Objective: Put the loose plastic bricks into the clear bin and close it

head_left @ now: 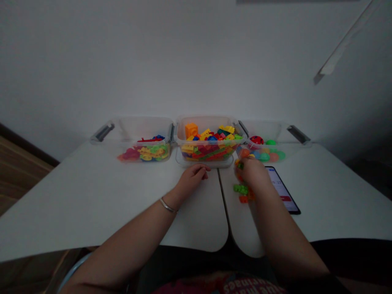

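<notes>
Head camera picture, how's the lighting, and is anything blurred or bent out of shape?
In the head view, light is dim, with the wall darkening toward the lower right; the right hand looks soft, its fingertips hard to make out; the table's front edge bows, probably wide-lens distortion.

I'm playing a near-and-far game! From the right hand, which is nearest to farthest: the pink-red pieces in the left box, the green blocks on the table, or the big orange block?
From the right hand:
1. Green blocks, right beside it
2. Big orange block, in the middle box
3. Pink-red pieces, far left
</notes>
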`<state>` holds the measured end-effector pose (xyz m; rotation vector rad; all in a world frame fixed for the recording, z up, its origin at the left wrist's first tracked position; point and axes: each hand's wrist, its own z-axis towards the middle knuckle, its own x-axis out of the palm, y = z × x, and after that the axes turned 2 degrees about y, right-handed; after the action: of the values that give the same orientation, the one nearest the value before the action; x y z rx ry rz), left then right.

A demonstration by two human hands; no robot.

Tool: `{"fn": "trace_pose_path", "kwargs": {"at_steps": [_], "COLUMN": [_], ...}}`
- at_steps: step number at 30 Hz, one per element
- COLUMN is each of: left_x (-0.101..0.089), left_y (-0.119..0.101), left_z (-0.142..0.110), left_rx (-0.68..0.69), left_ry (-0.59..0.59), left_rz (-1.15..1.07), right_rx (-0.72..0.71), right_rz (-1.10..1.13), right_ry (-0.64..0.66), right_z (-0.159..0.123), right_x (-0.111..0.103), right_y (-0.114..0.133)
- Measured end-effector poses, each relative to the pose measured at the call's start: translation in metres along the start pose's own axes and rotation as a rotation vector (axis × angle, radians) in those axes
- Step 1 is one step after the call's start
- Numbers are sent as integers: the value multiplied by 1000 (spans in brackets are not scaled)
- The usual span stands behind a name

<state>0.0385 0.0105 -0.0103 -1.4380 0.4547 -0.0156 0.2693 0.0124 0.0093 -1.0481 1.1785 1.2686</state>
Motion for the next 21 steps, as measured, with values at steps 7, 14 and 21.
{"fn": "trace_pose_path", "kwargs": {"at_steps": [7, 14, 21], "left_x": [0, -1, -1], "left_y": [0, 4, -1], "left_z": [0, 0, -1], "left_rx": [-6, 18, 15], "left_ry": [-11, 0, 4], "left_rz": [11, 19, 12], "right_rx": [-4, -11, -77], "right_rz": [177, 636, 801], "right_ry": [-35, -410, -563], "right_z": [3, 7, 6], "right_x": [-2, -4, 1], "right_y": [2, 1, 4]}}
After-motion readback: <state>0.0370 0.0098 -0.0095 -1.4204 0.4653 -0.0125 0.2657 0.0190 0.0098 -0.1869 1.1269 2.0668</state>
